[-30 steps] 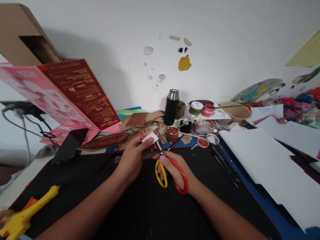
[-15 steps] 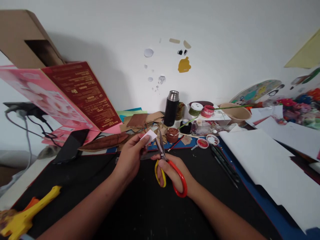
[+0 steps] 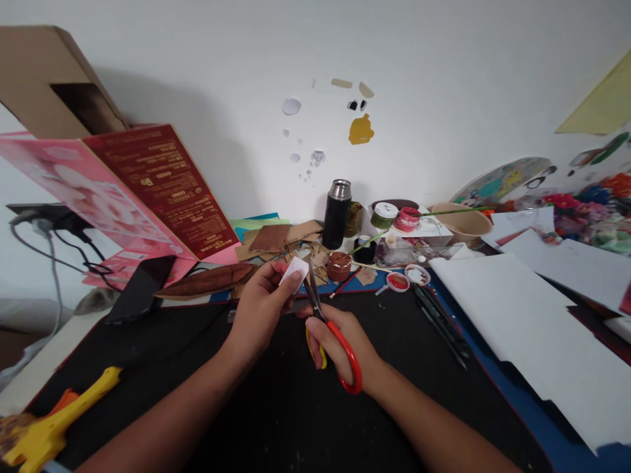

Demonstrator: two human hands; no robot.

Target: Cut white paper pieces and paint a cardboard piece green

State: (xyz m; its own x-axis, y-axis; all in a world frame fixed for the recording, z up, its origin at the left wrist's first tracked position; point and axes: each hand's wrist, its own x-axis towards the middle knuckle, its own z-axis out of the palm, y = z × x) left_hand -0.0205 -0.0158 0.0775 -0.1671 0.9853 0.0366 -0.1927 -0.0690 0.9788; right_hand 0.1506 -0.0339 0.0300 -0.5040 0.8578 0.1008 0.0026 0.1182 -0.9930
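Observation:
My left hand (image 3: 261,295) pinches a small piece of white paper (image 3: 294,270) between thumb and fingers, above the far part of the black mat (image 3: 276,407). Just right of it, my right hand (image 3: 342,341) grips scissors (image 3: 351,360) with one red and one yellow handle. The scissor blades point up and away, close beside the paper's right edge. Whether they touch the paper cannot be made out. The fingertips of my right hand are partly hidden behind the scissors.
Behind the hands stand a black bottle (image 3: 336,217), a brown paint jar (image 3: 339,266) and cardboard scraps (image 3: 270,238). A phone (image 3: 140,289) and yellow glue gun (image 3: 64,417) lie left. Dark pens (image 3: 442,322) and white paper sheets (image 3: 513,315) lie right.
The scissors have moved slightly left and their blades and handles have come closer together. The white paper is tilted more upright in my left hand.

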